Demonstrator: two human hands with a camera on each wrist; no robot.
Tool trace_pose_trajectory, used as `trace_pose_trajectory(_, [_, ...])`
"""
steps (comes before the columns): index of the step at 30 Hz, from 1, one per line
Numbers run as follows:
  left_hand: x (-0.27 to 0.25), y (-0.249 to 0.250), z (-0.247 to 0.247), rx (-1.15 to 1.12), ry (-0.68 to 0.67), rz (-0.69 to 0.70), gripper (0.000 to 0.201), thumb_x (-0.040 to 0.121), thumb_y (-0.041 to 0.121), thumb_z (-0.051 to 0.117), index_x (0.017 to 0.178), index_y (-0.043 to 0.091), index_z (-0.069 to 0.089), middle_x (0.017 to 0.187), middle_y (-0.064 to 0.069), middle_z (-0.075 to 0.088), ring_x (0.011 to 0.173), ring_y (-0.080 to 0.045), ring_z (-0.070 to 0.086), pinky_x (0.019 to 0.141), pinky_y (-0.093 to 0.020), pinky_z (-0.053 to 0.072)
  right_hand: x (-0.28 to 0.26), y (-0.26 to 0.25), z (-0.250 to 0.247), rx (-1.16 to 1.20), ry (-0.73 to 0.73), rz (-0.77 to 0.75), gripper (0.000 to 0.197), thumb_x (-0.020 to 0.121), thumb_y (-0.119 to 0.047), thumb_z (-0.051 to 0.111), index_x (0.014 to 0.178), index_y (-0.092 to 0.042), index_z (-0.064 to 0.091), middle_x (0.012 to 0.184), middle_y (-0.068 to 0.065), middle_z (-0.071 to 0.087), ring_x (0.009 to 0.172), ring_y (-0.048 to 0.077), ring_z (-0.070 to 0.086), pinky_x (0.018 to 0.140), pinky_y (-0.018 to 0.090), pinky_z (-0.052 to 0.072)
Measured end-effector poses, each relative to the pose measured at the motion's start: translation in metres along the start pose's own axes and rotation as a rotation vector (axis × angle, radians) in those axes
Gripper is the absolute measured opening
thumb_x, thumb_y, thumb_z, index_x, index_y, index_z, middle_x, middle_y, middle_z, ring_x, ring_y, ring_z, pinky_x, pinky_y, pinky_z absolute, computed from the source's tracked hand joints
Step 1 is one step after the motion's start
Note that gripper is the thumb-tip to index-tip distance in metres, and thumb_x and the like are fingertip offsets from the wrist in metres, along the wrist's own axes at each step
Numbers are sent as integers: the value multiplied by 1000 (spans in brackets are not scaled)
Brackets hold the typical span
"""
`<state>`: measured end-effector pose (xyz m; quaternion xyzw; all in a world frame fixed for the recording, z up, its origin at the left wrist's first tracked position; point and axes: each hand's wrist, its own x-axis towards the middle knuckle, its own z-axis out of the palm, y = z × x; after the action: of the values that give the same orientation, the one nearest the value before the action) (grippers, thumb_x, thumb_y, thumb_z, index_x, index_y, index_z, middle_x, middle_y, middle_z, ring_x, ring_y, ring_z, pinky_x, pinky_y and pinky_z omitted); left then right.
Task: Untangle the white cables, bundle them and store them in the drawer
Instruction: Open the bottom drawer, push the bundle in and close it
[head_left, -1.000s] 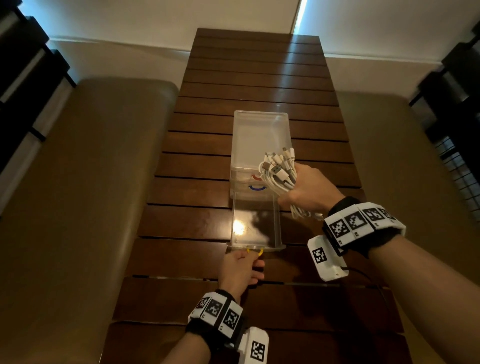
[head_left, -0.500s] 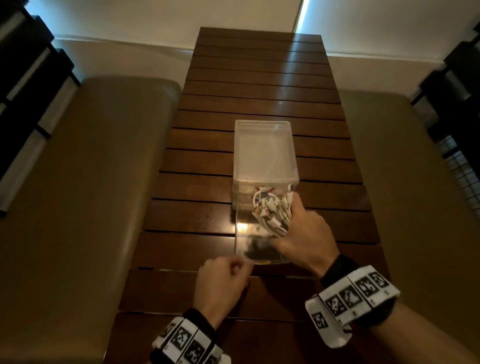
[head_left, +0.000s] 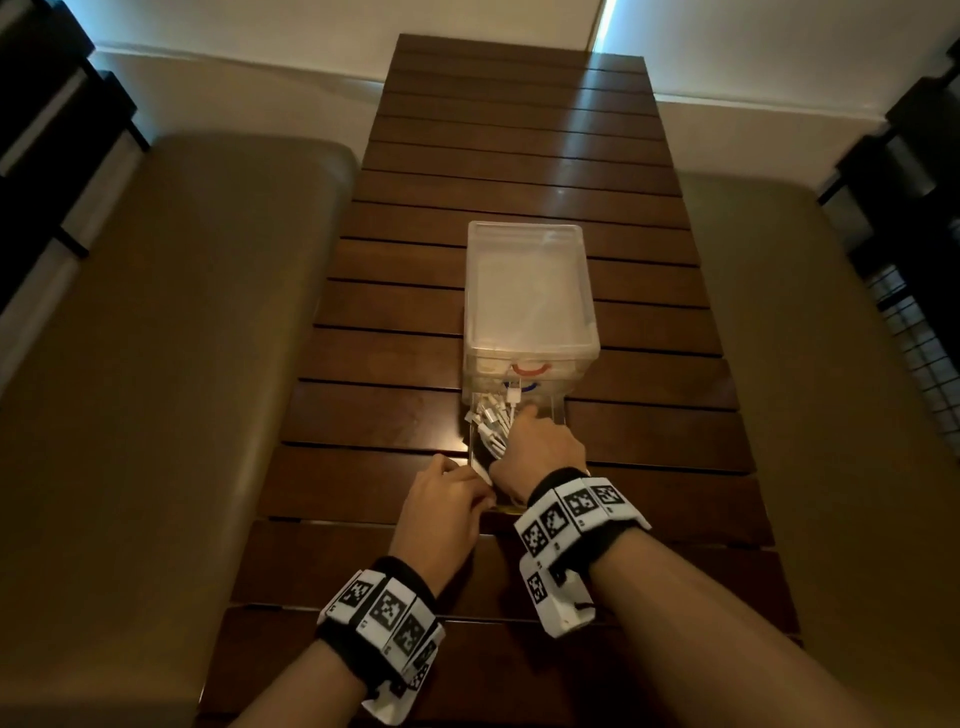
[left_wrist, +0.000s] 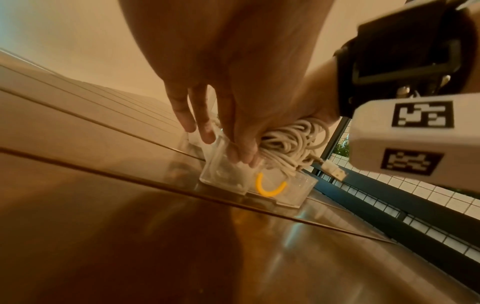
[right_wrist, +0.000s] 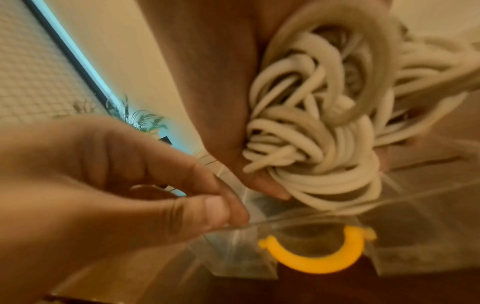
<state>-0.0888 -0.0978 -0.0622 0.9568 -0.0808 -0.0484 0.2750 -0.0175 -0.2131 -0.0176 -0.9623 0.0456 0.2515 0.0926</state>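
Note:
The bundle of white cables (head_left: 488, 423) sits partly inside the pulled-out clear drawer (head_left: 559, 411), its plugs pointing towards the drawer unit (head_left: 530, 291). My right hand (head_left: 540, 452) grips the coiled cables (right_wrist: 324, 127) and presses them down into the drawer. My left hand (head_left: 451, 496) pinches the drawer's front left corner (right_wrist: 233, 228) between thumb and forefinger. The yellow handle (right_wrist: 314, 265) on the drawer front hangs free, just right of my left fingers (left_wrist: 207, 131). Most of the coil (left_wrist: 291, 144) is hidden under my right palm.
The drawer unit stands in the middle of a dark slatted wooden table (head_left: 519, 156), with closed drawers showing red (head_left: 531, 370) and blue handles above the open one. Padded benches (head_left: 182, 338) run along both sides of the table.
My right hand has brought the cable bundle from beside the unit's top down into the open drawer. My left hand has shifted from the yellow handle to the drawer's front left corner.

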Motion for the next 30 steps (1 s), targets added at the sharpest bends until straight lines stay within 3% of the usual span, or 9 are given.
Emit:
trace_pose_trajectory(2, [1,0,0,-18,12,0,6,85,17,69,84,21,74,88,11,70,86,-12,43,76,-32,45,1,-3,4,-20,14,-10,65,82,-28,71,132,-5,37,120,11,63,112,30,61,86,37,50])
trace_pose_trajectory(4, [1,1,-5,-32,7,-21,7,86,20,67,85,23,73,87,13,69,87,-8,38,78,-27,38,1,-4,7,-43,20,-15,70,81,-31,74,133,-3,34,121,12,62,114,29,60,87,37,50])
trace_pose_trajectory(9, [4,10,-10,8,-4,-47,7,91,23,60,95,26,64,97,12,66,98,-11,50,84,-27,38,-5,-1,11,-11,62,-16,82,80,-35,75,139,-9,23,126,17,50,105,32,61,80,39,52])
trace_pose_trajectory(12, [9,13,-8,-79,-15,-91,10,90,18,62,99,20,63,96,6,68,93,-12,60,77,-20,43,-9,4,6,49,157,-10,79,79,-31,74,136,-8,24,129,16,43,106,34,62,77,39,50])
trace_pose_trajectory(16, [11,13,-12,-142,-36,-74,13,85,21,70,99,21,70,94,6,73,87,-7,65,66,-1,33,-3,2,5,298,91,134,66,79,-21,71,129,-6,31,131,18,46,116,39,54,86,42,47])
trace_pose_trajectory(18, [12,15,-14,-159,-47,-63,9,85,18,70,94,19,72,90,5,74,84,-8,64,60,3,32,0,0,8,289,71,149,67,81,-22,70,131,-3,31,134,20,46,119,38,53,90,42,47])
trace_pose_trajectory(25, [9,9,-12,-172,3,-72,14,84,12,65,74,21,63,72,12,61,62,0,52,59,-9,35,9,1,17,180,11,99,85,86,-28,69,146,0,15,132,26,43,113,35,56,90,37,48])
trace_pose_trajectory(28, [7,12,-14,-299,243,-81,6,88,15,60,88,21,58,93,14,55,83,4,54,72,-5,41,9,1,21,184,17,63,93,85,-31,70,151,-9,8,131,24,43,109,34,58,88,39,50])
trace_pose_trajectory(30, [17,16,-15,-305,207,-31,21,94,18,55,114,21,61,120,10,54,106,4,51,93,-12,41,8,2,20,193,28,36,78,91,-28,63,149,-11,14,132,22,42,110,35,58,89,40,51])
